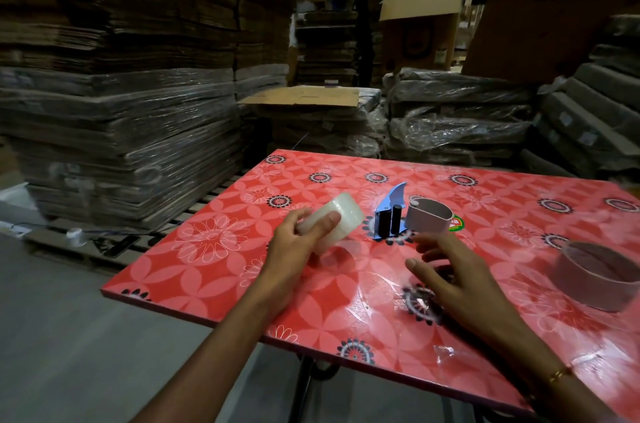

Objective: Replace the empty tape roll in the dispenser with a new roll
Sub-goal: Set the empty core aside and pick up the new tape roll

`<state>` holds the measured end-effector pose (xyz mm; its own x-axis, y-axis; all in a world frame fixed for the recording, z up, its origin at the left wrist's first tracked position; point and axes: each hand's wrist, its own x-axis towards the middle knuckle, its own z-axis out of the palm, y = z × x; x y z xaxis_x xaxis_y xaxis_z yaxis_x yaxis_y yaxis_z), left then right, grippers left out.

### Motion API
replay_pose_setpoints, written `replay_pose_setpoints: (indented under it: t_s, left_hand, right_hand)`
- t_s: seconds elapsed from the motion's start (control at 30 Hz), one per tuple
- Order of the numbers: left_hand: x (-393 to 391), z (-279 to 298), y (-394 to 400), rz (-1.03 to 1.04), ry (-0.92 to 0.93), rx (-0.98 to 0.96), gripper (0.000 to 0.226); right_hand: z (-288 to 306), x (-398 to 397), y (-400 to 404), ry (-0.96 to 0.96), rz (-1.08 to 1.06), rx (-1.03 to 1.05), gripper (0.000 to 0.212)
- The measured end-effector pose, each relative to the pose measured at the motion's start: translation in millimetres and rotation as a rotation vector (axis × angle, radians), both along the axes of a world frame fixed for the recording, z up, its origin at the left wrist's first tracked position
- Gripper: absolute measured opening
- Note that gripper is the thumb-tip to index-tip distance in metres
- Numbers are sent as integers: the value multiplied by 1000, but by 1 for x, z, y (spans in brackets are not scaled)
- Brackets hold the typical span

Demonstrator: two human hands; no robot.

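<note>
The left hand (298, 242) held the new tape roll (334, 223) above the table (242, 277), near its left edge. Just right of that roll, the dispenser (389, 218) stood on the table, ahead and left of the right hand (446, 270). An empty core (429, 218) sat touching the dispenser's right side, directly beyond the right hand's fingertips (424, 246). A 2nd empty core (595, 275) lay well to the right of the right hand, near the table's right edge. Stacks of flattened cardboard (121, 111) stood behind the table, beyond both hands.
</note>
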<state>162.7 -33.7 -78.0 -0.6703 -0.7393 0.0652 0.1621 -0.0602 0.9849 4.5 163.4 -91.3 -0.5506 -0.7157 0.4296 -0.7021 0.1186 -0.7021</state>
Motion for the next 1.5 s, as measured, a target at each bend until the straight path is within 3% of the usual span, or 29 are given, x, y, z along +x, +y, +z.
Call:
replay_pose_setpoints:
  t_s: [0.13,0.3,0.4,0.57,0.67,0.8,0.93,1.0,1.1,1.2,1.4,1.5]
  left_hand:
    - [-14,0,29,-160,111,192,56]
    - [-28,-2,59,-316,147,238,62]
    - [-34,-2,63,-386,180,186,72]
    - [-44,-4,62,-471,232,125,85]
    - [-44,-2,57,-525,184,39,86]
    - [-45,2,49,-575,69,-221,92]
    - [-49,-2,48,-628,35,-293,109]
    - [-48,-3,47,-615,34,-301,105]
    - [-44,-2,45,-581,66,-211,81]
    - [-43,-4,45,-602,84,-87,73]
    - [-46,0,46,-676,141,185,88]
    - [-46,-1,46,-682,178,233,95]
  right_hand:
    - [4,6,3,-69,66,-80,49]
    - [5,8,5,-180,134,-151,66]
    - [6,7,4,-240,158,-169,79]
    - [11,10,8,-288,243,-240,74]
    - [12,10,9,-341,263,-261,70]
    - [10,7,10,-351,273,-249,72]
    - [7,4,10,-342,292,-220,77]
    - [8,3,10,-330,301,-220,79]
    - [11,1,10,-325,302,-242,80]
    - [11,-1,11,-301,288,-257,73]
    - [11,-3,9,-340,270,-300,63]
    - [9,-4,9,-409,241,-328,53]
